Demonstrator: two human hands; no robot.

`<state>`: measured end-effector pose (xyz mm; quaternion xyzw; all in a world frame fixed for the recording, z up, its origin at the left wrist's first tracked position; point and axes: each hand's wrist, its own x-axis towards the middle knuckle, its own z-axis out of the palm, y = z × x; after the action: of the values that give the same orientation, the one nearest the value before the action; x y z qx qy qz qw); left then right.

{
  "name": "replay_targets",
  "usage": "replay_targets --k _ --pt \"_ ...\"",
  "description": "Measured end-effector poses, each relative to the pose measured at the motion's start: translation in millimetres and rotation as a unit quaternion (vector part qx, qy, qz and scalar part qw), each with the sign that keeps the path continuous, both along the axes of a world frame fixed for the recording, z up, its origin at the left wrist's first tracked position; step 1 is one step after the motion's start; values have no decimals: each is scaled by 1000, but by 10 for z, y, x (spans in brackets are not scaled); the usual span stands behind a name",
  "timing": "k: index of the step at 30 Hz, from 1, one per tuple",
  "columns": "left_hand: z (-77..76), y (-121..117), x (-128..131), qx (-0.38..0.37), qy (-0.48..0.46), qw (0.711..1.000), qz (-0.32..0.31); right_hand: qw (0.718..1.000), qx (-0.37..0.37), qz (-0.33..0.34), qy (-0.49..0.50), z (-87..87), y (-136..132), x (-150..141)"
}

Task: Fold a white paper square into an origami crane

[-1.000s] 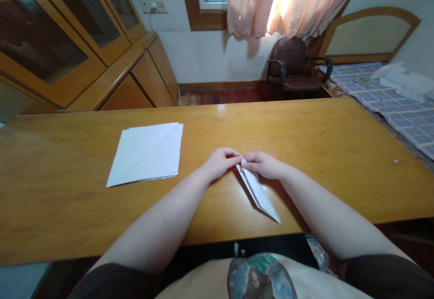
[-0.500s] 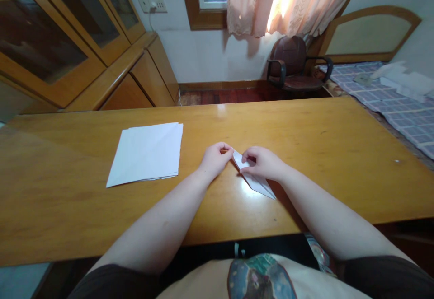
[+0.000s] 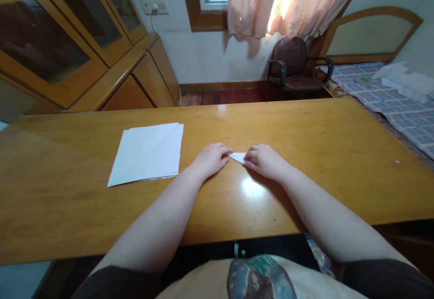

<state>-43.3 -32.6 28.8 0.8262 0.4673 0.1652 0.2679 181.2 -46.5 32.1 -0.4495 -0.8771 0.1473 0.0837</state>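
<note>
A folded white paper lies between my two hands over the middle of the table. Only a narrow pointed part of it shows. My left hand pinches the paper's left tip between thumb and fingers. On the other side my right hand is closed round the right part, its fingers curled and covering most of that end. To the left of my hands lies a stack of white paper sheets, with faint crease lines on the top sheet.
The wooden table stretches across the view, its near edge close to my body. Beyond it stand a brown armchair and a bed at right. A wooden cabinet is at the back left.
The folded paper has turned so that it lies more level, and its lower right end is now hidden under my right hand. My right hand has moved slightly right.
</note>
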Motion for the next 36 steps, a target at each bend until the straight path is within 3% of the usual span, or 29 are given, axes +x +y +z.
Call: replay_targets --k 8,15,31,36 --pt "-37 21 34 42 82 996 -2 989 -72 -118 45 -85 -34 -215" --pt "-36 59 47 35 123 992 0 973 -114 -197 46 -94 -38 -310" --pt "-38 106 64 18 146 989 25 986 -58 -140 -71 -96 -13 -349" --pt "74 -149 189 58 235 969 47 985 -57 -143 -73 -110 -10 -356"
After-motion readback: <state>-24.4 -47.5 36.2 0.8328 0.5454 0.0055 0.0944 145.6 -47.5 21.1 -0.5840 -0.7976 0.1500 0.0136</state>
